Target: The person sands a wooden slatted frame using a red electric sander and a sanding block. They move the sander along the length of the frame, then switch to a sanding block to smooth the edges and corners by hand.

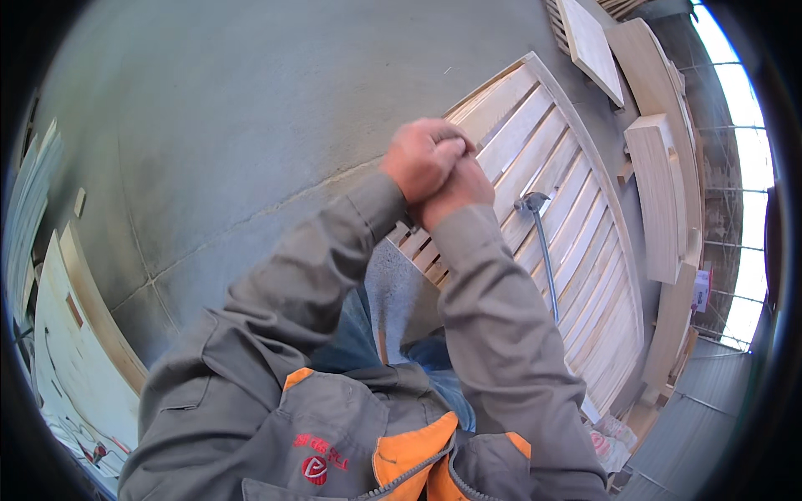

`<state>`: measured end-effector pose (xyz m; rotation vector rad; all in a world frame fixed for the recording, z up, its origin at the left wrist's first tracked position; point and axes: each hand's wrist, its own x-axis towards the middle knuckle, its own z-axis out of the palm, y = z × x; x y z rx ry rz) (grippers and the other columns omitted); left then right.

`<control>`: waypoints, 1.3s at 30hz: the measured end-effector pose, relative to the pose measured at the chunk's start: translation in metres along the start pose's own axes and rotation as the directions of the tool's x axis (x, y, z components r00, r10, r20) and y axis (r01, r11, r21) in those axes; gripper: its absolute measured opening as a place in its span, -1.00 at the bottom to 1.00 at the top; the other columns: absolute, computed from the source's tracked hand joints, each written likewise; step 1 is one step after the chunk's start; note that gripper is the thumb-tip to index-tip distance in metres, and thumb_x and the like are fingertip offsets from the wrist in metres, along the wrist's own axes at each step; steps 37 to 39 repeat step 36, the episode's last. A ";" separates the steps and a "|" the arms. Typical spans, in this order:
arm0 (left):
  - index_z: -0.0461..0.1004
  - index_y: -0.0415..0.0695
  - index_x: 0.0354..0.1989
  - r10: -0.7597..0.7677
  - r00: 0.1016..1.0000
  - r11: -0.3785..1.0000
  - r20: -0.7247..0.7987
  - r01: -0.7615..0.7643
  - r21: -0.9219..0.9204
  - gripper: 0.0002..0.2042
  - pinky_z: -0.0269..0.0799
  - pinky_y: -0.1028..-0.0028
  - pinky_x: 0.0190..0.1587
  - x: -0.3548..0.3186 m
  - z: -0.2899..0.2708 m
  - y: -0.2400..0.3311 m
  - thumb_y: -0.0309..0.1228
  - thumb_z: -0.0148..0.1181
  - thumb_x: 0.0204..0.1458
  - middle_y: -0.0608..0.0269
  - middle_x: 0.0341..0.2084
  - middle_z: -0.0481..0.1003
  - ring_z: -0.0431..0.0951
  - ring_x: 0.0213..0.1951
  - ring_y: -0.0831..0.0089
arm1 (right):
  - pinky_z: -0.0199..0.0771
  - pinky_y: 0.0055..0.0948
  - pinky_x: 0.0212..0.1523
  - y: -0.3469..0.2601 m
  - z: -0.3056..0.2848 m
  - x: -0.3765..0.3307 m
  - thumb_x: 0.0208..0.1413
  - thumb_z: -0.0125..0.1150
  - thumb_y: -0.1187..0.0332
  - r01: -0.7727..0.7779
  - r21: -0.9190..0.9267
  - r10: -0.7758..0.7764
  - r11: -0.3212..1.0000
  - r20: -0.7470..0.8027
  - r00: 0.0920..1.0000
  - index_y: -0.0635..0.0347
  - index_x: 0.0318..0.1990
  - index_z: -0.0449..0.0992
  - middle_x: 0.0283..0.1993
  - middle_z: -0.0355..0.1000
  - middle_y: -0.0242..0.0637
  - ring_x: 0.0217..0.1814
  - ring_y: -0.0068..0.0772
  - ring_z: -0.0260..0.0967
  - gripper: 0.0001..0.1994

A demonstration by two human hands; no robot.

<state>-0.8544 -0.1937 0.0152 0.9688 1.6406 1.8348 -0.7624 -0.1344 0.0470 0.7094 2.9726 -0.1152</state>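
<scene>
My left hand (424, 154) and my right hand (459, 190) are pressed together in front of me, fingers closed. The left hand's fingers curl over the top of the right; anything inside them is hidden, and both are slightly blurred. Just beyond and to the right of them lies a pale slatted wooden panel (601, 209) with a long frame edge. A claw hammer (543, 242) with a metal shaft rests across its slats, to the right of my right hand.
Wooden boards and box-like parts (656, 192) are stacked along the right, with a flat panel (589, 46) at the top. At the left stand a large board with a rectangular slot (71, 309) and a bundle of pale strips (33, 209). Concrete floor (251, 100) lies between.
</scene>
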 end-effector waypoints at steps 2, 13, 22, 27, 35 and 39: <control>0.71 -0.23 -0.23 -0.035 0.999 0.999 0.012 0.035 -0.032 -0.74 0.54 0.34 0.04 0.025 -0.007 -0.008 -0.41 0.10 0.11 -0.02 -0.24 0.69 0.67 -0.14 0.21 | 0.54 -0.21 0.23 -0.007 -0.019 0.020 0.15 0.26 0.12 -0.225 0.092 0.214 0.970 0.119 0.970 0.18 0.16 0.54 0.20 0.53 -0.03 0.29 -0.06 0.48 -0.53; 0.71 -0.18 -0.22 0.040 0.987 0.995 0.156 -0.053 0.080 -0.76 0.51 0.25 0.10 -0.006 0.064 -0.013 -0.36 0.15 0.13 -0.01 -0.23 0.68 0.65 -0.10 0.10 | 0.50 -0.17 0.29 0.033 -0.020 -0.039 0.08 0.33 -0.01 -0.279 0.053 0.264 0.959 0.195 0.945 0.07 0.19 0.55 0.30 0.49 -0.11 0.35 -0.07 0.43 -0.44; 0.65 -0.20 -0.32 0.218 0.965 0.976 0.146 -0.217 -0.023 -0.84 0.51 0.18 0.04 -0.092 0.136 0.005 -0.47 0.13 0.08 0.04 -0.22 0.65 0.60 -0.10 0.03 | 0.29 -0.27 0.40 0.099 0.038 -0.164 0.09 0.33 0.10 -0.064 0.061 0.066 0.996 -0.028 0.997 -0.01 0.24 0.50 0.29 0.44 -0.18 0.39 -0.12 0.31 -0.46; 0.66 -0.20 -0.29 0.211 0.972 0.976 0.102 -0.216 0.037 -0.83 0.50 0.21 0.09 -0.064 0.093 0.002 -0.47 0.13 0.11 0.05 -0.17 0.66 0.60 -0.07 0.05 | 0.34 -0.25 0.36 0.060 0.015 -0.114 0.09 0.34 0.10 -0.055 0.058 0.057 0.997 -0.041 0.997 0.03 0.18 0.54 0.23 0.50 -0.13 0.35 -0.07 0.36 -0.50; 0.69 -0.22 -0.22 0.139 0.988 0.990 -0.069 -0.136 0.043 -0.79 0.44 0.28 0.17 -0.045 -0.012 0.006 -0.50 0.11 0.12 0.04 -0.12 0.67 0.58 0.02 0.17 | 0.34 -0.20 0.37 -0.012 0.019 -0.028 0.09 0.31 0.13 0.200 -0.073 -0.206 0.977 -0.096 0.974 0.18 0.14 0.55 0.19 0.52 -0.04 0.32 -0.02 0.38 -0.51; 0.70 -0.20 -0.20 0.139 0.986 0.990 -0.093 -0.136 0.039 -0.78 0.43 0.28 0.19 -0.041 -0.019 0.002 -0.51 0.11 0.11 0.01 -0.08 0.67 0.58 0.02 0.17 | 0.32 -0.18 0.39 -0.020 0.017 -0.018 0.09 0.31 0.13 0.215 -0.105 -0.224 0.971 -0.086 0.971 0.18 0.14 0.55 0.20 0.52 -0.04 0.33 0.00 0.38 -0.51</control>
